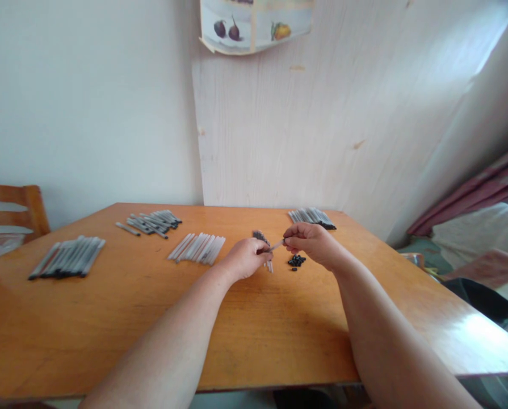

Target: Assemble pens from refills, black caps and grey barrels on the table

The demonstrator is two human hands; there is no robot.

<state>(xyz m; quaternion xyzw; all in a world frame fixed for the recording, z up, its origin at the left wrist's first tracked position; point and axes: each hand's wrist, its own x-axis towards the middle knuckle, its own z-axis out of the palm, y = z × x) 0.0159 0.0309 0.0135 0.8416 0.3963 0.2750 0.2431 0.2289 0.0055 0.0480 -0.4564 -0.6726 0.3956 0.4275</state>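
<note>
Above the middle of the table, my left hand (249,258) pinches one end of a thin pen refill (277,245). My right hand (311,243) is closed at its other end, where a small dark spot shows at the fingertips. Whether that spot is a separate black piece I cannot make out. Beneath and beside my left hand lies a bunch of thin refills (270,266), partly hidden by the fingers. A small heap of black plugs (297,260) rests on the table below my right hand, one lying slightly apart.
Left of my hands lies a row of clear pen barrels (197,249). Black-ended pens form a left group (66,258), a back-left pile (154,221) and a back-right pile (312,217) on the wooden table (151,318). A chair (34,210) stands at left.
</note>
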